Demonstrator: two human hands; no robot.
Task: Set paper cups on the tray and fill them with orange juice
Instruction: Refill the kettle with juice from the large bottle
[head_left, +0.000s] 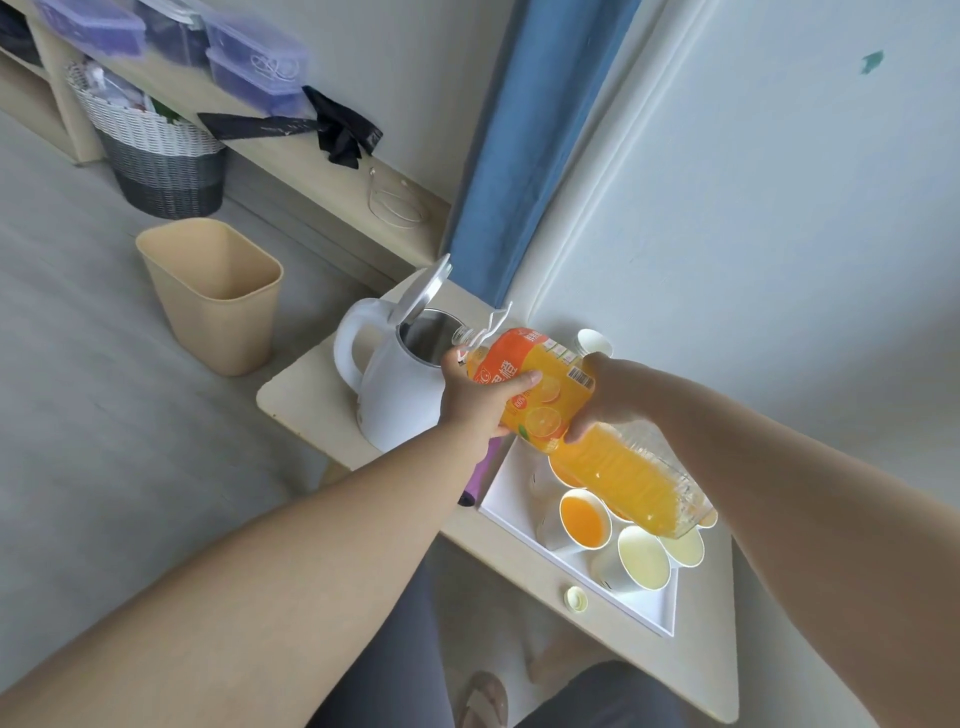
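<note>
**Juice bottle held in both hands over the tray**

A white kettle (400, 400) with its lid (423, 288) flipped up stands on the table (311, 395), just beyond the bottle's mouth. A purple object (480, 473) lies beside the tray (644, 610), a yellow cap (575, 598) sits at the tray's near edge, and a beige bin (213, 296) stands on the floor.

The juice bottle (613, 473) hangs over the tray, uncapped. Its long axis runs diagonally, neck pointing away toward the kettle and base toward the person. It hides part of the cups below. One filled cup (584, 519) and an empty cup (643, 557) show clearly.

The left hand (478, 400) grips the label near the shoulder. The right hand (608, 395) clasps the bottle's middle.
</note>
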